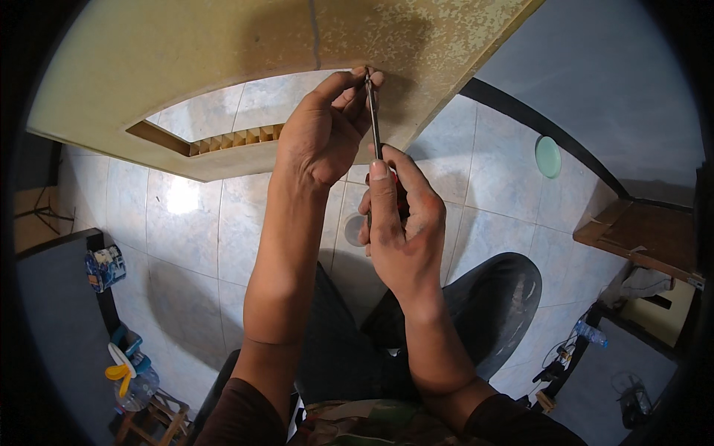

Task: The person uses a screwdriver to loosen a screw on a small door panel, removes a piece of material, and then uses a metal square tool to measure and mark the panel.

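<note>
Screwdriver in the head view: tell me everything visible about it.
The screwdriver has a slim, straight, dark shaft that looks like metal. Its handle is mostly hidden in the right hand's grip, with a little red showing between the fingers, and the right thumb lies at the base of the shaft. It leans slightly left, its far end near the yellowish panel. The left hand's grip is close about that end; what the tip meets cannot be told.

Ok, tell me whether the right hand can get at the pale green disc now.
Probably not: the right hand grips a screwdriver, and the pale green disc lies on the floor, off to the right.
</note>
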`<state>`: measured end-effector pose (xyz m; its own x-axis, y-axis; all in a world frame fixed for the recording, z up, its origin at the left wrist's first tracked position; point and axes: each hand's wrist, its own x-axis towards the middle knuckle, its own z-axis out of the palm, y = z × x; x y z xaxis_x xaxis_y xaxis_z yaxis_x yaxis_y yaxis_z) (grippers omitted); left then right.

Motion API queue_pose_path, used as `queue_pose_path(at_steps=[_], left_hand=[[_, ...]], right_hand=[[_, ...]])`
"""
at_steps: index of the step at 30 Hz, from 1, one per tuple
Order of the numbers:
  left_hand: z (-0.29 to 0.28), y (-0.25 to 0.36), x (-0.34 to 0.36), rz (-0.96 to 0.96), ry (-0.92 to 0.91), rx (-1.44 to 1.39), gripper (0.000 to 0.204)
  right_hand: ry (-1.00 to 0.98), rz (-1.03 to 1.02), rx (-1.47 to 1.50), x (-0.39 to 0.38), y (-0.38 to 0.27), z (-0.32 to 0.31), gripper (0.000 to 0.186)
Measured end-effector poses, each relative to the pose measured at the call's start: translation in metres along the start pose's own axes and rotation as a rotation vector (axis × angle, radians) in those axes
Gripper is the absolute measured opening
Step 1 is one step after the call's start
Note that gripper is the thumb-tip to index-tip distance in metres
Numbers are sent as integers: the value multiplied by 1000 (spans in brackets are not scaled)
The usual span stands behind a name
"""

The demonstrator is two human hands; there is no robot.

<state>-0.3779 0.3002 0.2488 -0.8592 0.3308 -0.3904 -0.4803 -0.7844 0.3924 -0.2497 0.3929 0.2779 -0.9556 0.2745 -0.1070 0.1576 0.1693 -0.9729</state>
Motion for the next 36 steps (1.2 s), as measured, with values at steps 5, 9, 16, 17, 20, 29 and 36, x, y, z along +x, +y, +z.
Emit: queue_pose_path(at_steps=[5,9,16,17,20,29,36], left_hand=[[-9,0,2,-2,-27,30,16],[-7,-1,2,2,-21,35,17],[-4,-2,1,20,11,35,19],[-4,-3,1,22,11,37,20],[-5,-4,0,78,22,114,21],[-19,4,1,487,126,616,25],[-23,-5,10,487,2,656,31]], right_hand=[[-35,41,20,-1,-5,-3,32],[-46,75,39,-1,-12,-5,33],[-122,319,372,2,-32,-13,36],[-104,276,304,1,-31,-11,36],[-78,143,127,0,-22,-7,34],[-85,214,161,0,-28,-7,36],[-72,262,182,-1,-34,-6,39]])
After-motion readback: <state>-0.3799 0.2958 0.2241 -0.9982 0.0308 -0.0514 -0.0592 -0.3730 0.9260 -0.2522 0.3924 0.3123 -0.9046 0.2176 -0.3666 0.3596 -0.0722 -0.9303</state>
